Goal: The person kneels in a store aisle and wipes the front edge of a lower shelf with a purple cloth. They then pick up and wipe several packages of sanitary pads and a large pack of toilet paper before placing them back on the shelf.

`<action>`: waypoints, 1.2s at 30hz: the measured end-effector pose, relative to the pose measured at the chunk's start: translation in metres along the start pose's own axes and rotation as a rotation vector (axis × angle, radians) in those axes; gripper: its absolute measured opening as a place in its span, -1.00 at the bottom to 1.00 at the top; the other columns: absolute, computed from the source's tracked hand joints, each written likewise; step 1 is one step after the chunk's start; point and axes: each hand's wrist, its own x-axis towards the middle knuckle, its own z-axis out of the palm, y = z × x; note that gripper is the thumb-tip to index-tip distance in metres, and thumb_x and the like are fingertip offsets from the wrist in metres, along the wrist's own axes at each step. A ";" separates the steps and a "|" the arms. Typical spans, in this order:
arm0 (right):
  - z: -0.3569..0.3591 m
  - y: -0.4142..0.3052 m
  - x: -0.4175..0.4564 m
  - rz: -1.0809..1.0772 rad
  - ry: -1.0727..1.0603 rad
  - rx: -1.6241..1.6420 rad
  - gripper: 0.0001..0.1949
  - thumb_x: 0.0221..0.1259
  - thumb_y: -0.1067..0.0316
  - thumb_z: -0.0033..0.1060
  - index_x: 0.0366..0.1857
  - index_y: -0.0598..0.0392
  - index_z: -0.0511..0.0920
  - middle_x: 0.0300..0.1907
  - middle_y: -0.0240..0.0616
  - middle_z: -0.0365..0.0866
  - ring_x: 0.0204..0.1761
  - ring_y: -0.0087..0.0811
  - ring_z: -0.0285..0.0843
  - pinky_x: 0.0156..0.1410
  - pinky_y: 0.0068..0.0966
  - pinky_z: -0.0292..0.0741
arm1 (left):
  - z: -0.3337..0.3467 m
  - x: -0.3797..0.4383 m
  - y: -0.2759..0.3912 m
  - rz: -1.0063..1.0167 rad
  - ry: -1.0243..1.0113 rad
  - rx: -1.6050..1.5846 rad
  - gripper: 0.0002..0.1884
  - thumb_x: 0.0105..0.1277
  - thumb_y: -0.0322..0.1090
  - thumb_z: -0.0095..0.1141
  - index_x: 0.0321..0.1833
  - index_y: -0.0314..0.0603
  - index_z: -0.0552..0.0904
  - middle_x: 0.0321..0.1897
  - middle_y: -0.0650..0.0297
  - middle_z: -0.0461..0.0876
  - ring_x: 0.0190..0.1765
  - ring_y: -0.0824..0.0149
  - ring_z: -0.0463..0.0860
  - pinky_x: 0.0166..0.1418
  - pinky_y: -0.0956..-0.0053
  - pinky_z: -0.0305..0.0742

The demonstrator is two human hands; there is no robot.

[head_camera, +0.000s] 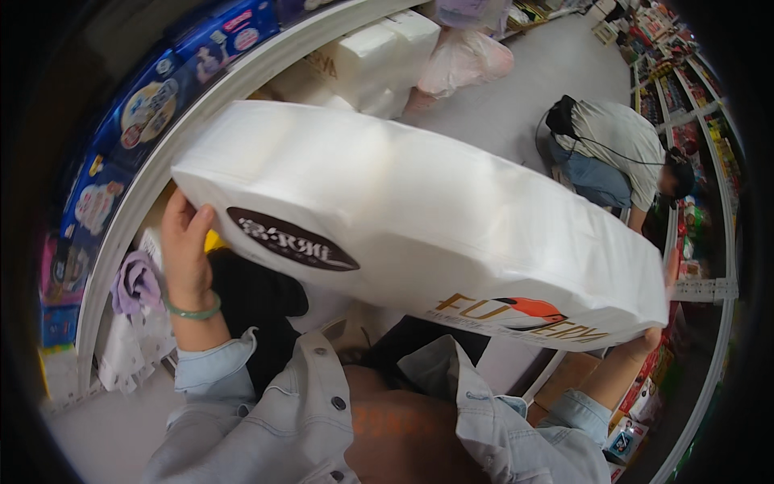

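A long white plastic-wrapped pack (pixel 387 199), apparently tissue paper, spans the space before me at a tilt, its right end lower in the picture. My left hand (pixel 190 242) holds the left end, thumb near the front face. At the far right end is my right hand (pixel 647 345), thumb at the lower corner and its other fingers mostly hidden behind the pack. A dark oval logo (pixel 293 239) with writing marks the front face. Further right on that face are gold letters and a red bird-like figure (pixel 535 310). A green bangle (pixel 192 307) circles my left wrist.
Similar white packs (pixel 369 57) are stacked low beyond the pack, beside a pinkish plastic bag (pixel 464 60). Blue packages (pixel 151 109) line the left shelf (pixel 139 163). A crouching person (pixel 617 145) reaches toward the stocked right-hand shelves (pixel 704 290). Purple-and-white cloth (pixel 136 284) hangs left.
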 end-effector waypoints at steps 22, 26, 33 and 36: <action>0.065 0.082 0.021 1.230 -1.123 1.998 -0.16 0.21 -0.34 -0.27 0.43 0.01 -0.14 0.49 -0.10 -0.34 0.50 -0.01 -0.39 0.45 0.07 -0.37 | -0.131 -0.142 -0.002 0.090 0.499 -0.070 -0.39 0.21 -0.16 0.01 0.27 -0.37 0.28 0.19 0.09 0.40 0.25 0.18 0.40 0.31 0.31 0.27; 0.048 0.104 0.008 1.173 -1.010 1.985 -0.12 0.13 -0.38 -0.17 0.43 -0.04 -0.09 0.48 -0.15 -0.28 0.49 0.00 -0.32 0.44 0.09 -0.28 | -0.126 -0.142 -0.018 0.131 0.559 -0.208 -0.41 0.24 -0.11 -0.04 0.27 -0.33 0.30 0.22 0.09 0.39 0.26 0.15 0.40 0.29 0.28 0.33; 0.041 0.158 -0.034 0.271 -0.431 0.908 -0.08 0.04 -0.39 -0.04 0.42 -0.05 -0.05 0.46 -0.17 -0.18 0.47 -0.03 -0.22 0.44 0.06 -0.17 | -0.150 -0.156 -0.055 0.032 0.508 -0.251 -0.32 0.19 -0.05 0.05 0.29 -0.34 0.27 0.23 0.12 0.37 0.27 0.20 0.38 0.31 0.30 0.29; 0.046 0.172 -0.045 0.261 -0.393 0.829 -0.06 0.01 -0.39 0.02 0.42 -0.06 -0.03 0.45 -0.18 -0.14 0.46 -0.04 -0.18 0.44 0.04 -0.12 | -0.159 -0.164 -0.072 -0.098 0.524 -0.303 -0.29 0.18 0.00 0.07 0.30 -0.32 0.26 0.24 0.12 0.37 0.28 0.19 0.37 0.31 0.30 0.29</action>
